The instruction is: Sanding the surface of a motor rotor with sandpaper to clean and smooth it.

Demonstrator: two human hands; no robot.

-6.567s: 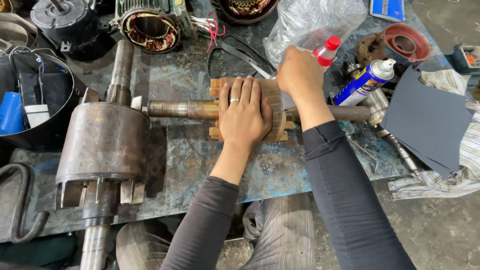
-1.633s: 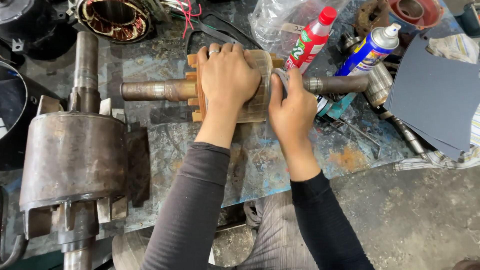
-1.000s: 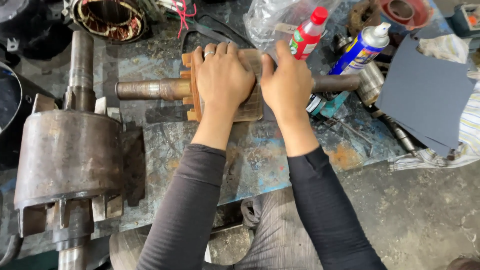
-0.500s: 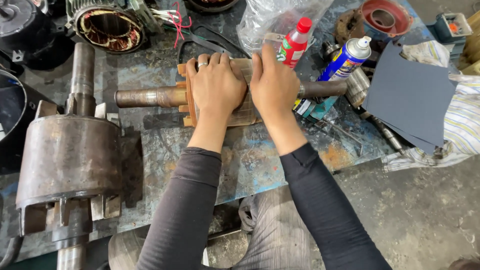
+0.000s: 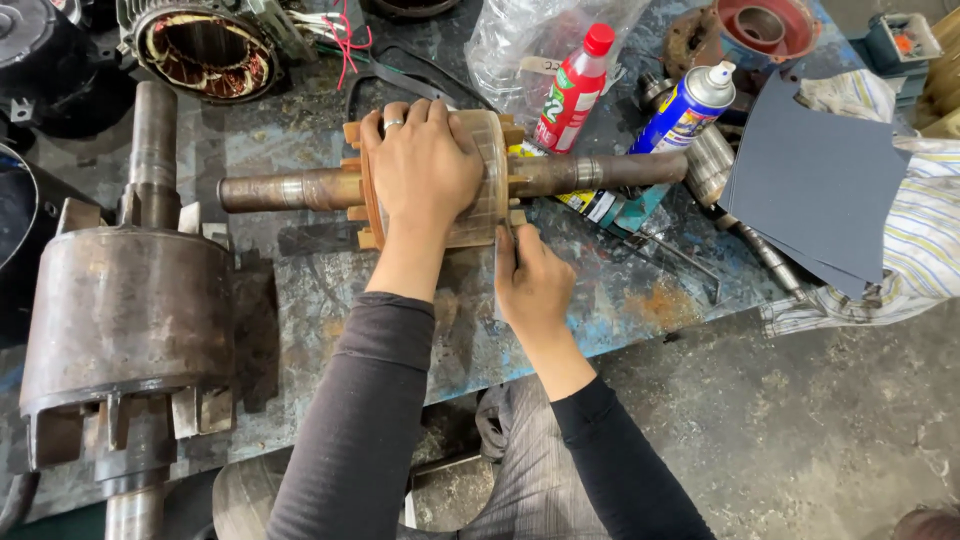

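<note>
workbench: left hand flat on rotor

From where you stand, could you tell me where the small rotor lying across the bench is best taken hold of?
Probably by its bare shaft ends. The small rotor lies on its side; its shaft sticks out free to the left and again to the right. Come from above and wrap each end. The left hand already covers the finned middle, and the right hand sits at its near right edge.
</note>
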